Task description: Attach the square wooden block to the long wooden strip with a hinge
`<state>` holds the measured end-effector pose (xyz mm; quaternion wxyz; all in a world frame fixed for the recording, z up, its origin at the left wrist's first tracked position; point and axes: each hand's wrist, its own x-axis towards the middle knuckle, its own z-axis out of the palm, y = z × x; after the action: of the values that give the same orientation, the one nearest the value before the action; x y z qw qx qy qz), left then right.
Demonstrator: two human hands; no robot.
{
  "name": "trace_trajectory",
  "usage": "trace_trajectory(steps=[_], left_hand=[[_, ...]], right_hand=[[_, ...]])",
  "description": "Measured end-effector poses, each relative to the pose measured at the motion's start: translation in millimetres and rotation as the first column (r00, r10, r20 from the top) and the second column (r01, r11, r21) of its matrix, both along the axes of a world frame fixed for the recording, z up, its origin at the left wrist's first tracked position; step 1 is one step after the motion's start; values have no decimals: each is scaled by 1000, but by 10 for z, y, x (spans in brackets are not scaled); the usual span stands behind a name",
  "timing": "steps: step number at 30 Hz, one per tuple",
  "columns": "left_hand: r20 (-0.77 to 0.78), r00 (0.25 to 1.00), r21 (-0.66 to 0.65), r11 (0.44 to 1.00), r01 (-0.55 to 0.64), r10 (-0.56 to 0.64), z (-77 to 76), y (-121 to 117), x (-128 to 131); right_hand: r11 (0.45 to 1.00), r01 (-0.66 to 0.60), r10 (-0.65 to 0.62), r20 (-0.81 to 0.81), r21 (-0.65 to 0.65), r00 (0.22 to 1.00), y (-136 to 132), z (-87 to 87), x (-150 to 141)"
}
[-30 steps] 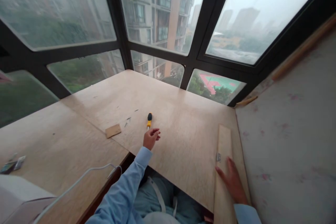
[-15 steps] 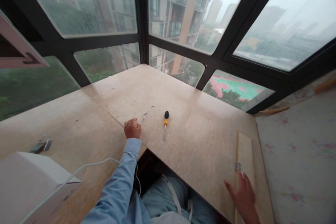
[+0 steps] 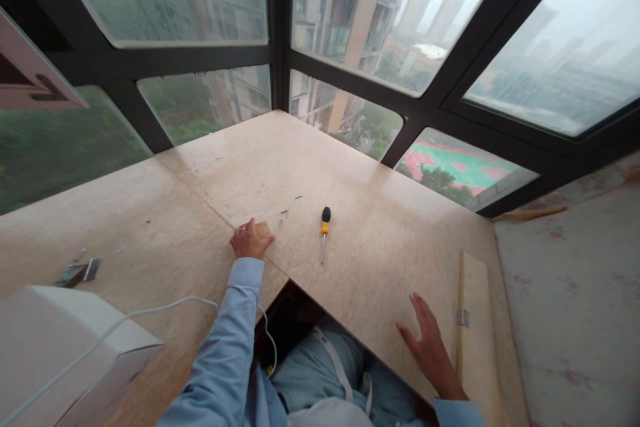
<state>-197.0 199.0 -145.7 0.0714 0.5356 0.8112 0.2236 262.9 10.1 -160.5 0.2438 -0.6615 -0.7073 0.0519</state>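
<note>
My left hand (image 3: 247,240) rests on the tabletop (image 3: 380,233) with its fingers round a small light-brown wooden block (image 3: 262,229) that seems to have dark holes in it. Just beyond it lie several thin dark screws or nails (image 3: 284,215), too small to tell apart. To the right of that hand, a screwdriver (image 3: 325,229) with a black-and-yellow handle lies with its tip toward me. My right hand (image 3: 425,340) is open above the tabletop, fingers spread and holding nothing. Beside it lies a long pale wooden board (image 3: 474,293) with a small metal fitting (image 3: 463,317) at its left edge.
A white box (image 3: 75,340) stands at the lower left, and a white cable (image 3: 165,305) runs past it toward my left sleeve. Metal hardware (image 3: 79,272) lies behind the box. Windows border the far edges; a dark gap (image 3: 290,310) opens before my lap.
My right hand has moved left, away from the board and its metal fitting. My left hand has turned, so the wooden block now shows. The view has shifted slightly.
</note>
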Motion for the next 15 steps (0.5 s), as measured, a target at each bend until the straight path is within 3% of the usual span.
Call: trace_trajectory(steps=[4,8,15], left_hand=[[57,996,217,975,54,-68,-40,-55,63],[116,982,392,915,95,-152,17,-177,331],[131,910,418,854,309,-393,333,-433,1117]], right_hand=[[998,-60,60,-1,-23,998,19,-71,-45],[996,-76,76,-2,-52,997,8,-164,-38],[984,-111,108,-29,-140,994,28,-222,-18]])
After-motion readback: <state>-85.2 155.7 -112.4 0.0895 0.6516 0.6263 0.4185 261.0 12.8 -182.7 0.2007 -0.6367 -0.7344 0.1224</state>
